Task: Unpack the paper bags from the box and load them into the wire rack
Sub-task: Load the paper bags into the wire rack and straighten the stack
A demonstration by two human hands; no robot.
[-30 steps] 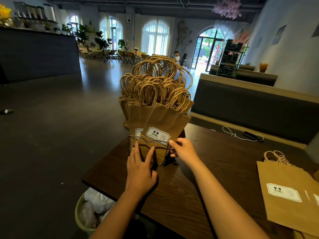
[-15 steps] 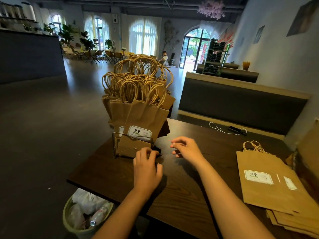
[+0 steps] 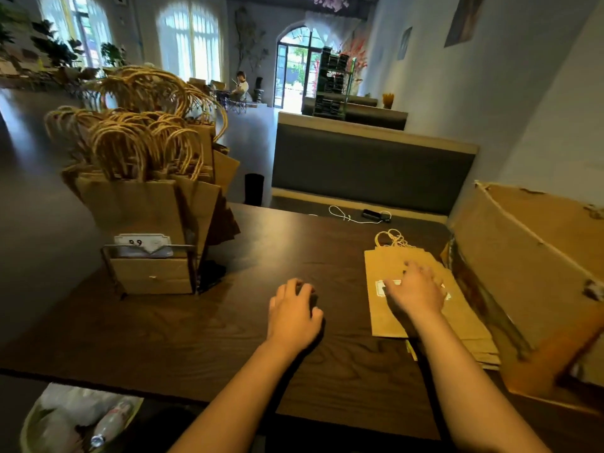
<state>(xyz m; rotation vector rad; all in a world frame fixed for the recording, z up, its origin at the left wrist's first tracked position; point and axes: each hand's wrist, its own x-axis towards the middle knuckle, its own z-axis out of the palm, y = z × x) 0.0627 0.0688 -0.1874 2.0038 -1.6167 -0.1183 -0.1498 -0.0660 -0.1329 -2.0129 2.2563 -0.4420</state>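
Currently, we find the wire rack point(image 3: 152, 271) at centre left of the frame, on the dark table point(image 3: 228, 338), packed with upright paper bags point(image 3: 137, 197). A flat stack of bags point(image 3: 421, 318) lies at centre right, just beside the cardboard box point(image 3: 536, 282) at the right edge. Our right hand point(image 3: 416, 291) is above the top bag with fingers spread, grasping nothing. Our left hand point(image 3: 294, 317) rests on the table, fingers loosely curled, holding nothing. A waste bin point(image 3: 29, 420) sits at lower left.
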